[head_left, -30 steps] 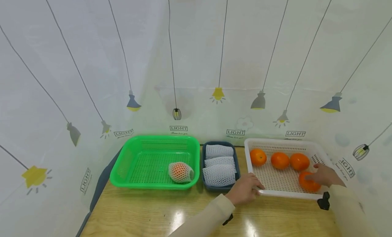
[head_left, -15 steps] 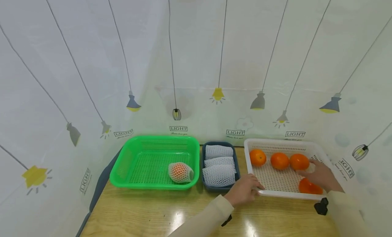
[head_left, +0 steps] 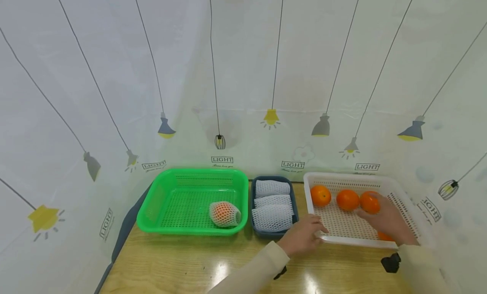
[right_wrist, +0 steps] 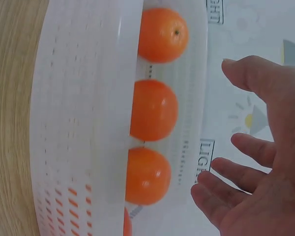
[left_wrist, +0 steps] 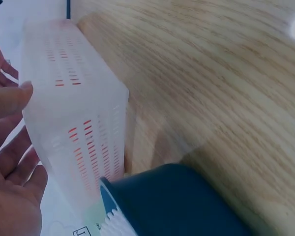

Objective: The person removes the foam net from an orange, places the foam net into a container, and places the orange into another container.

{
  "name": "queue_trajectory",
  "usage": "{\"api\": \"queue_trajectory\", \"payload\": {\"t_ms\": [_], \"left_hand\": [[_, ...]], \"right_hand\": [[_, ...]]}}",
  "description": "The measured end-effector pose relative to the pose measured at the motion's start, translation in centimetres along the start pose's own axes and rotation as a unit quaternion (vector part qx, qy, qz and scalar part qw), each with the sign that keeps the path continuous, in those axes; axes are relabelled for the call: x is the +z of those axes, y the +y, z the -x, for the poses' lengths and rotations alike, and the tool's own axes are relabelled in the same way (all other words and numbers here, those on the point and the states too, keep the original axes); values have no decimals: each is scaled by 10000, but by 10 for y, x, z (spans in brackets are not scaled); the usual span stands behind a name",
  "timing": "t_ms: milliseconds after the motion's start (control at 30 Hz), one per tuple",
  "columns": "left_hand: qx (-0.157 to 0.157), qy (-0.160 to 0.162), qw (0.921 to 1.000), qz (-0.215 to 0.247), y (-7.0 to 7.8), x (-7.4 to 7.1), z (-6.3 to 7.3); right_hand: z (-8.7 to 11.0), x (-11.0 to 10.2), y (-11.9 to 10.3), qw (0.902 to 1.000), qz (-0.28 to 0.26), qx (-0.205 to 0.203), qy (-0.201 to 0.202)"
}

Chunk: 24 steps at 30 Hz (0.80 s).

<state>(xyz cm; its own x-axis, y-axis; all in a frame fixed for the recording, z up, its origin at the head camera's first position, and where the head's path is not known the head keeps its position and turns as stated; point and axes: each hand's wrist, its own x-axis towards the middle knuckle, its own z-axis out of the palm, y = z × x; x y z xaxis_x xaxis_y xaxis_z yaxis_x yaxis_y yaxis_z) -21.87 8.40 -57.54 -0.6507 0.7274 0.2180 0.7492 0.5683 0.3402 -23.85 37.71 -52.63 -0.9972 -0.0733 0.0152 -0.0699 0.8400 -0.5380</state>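
My left hand (head_left: 302, 235) holds the front left corner of a white plastic basket (head_left: 342, 239) by its rim. In the left wrist view its thumb (left_wrist: 12, 101) lies against the basket's wall. My right hand (head_left: 389, 220) is over the basket's right part, thumb and fingers spread apart with nothing held. Nearest to it is an orange (head_left: 369, 203); whether they touch I cannot tell. Another orange (head_left: 348, 200) sits beside that one, and an orange with its stem end showing (head_left: 321, 195) lies at the left. One more orange (head_left: 385, 236) is mostly hidden under my right hand.
A dark blue tray (head_left: 272, 234) with white foam net sleeves (head_left: 272, 218) stands left of the white basket. Farther left, a green basket (head_left: 190, 231) contains a netted orange fruit (head_left: 224, 213). Behind them rises a lamp-patterned backdrop (head_left: 243, 74); all stand on a wooden table (head_left: 182, 260).
My right hand has left the front right orange and moved up and leftward to the orange at the back right. The left hand has stayed at the basket's corner.
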Motion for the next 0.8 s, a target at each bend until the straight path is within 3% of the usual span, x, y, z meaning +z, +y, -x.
{"api": "queue_trajectory", "payload": {"t_ms": [300, 600, 800], "left_hand": [[-518, 257, 9971, 489, -9, -20, 9], [-948, 506, 9910, 800, -37, -51, 23], [-1319, 698, 9837, 1003, -55, -73, 34]], "right_hand": [[20, 17, -40, 9994, 63, -137, -314], [36, 36, -78, 9973, -180, -655, -288], [43, 49, -90, 9949, -251, -755, -617]]}}
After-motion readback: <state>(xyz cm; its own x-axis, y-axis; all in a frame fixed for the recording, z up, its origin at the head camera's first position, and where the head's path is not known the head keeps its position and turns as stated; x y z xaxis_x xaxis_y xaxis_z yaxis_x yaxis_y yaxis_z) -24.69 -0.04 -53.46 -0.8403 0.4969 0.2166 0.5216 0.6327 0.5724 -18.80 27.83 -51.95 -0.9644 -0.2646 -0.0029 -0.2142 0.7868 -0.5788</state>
